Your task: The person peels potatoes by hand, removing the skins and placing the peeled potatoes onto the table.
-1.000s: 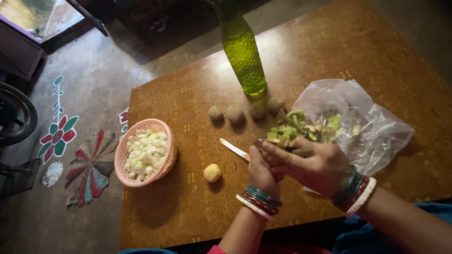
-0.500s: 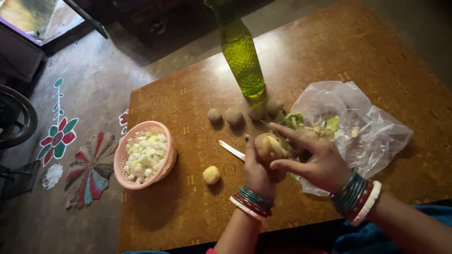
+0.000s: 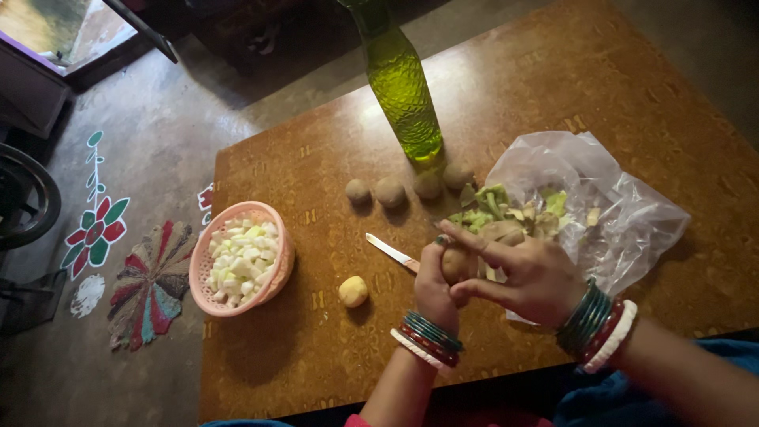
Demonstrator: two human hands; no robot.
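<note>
The left hand is closed around a knife whose blade juts out to its left, while the right hand grips a potato pressed against it. Half a second ago the potato sat higher and more exposed; now it is drawn in between both hands, so peeling looks underway. Peelings lie on the plastic bag just beyond the right hand.

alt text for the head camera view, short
Two hands, left hand and right hand, hold a small potato over a brown table, a knife jutting from the left. Nearby: pink basket, green bottle, bag of peels.
</note>
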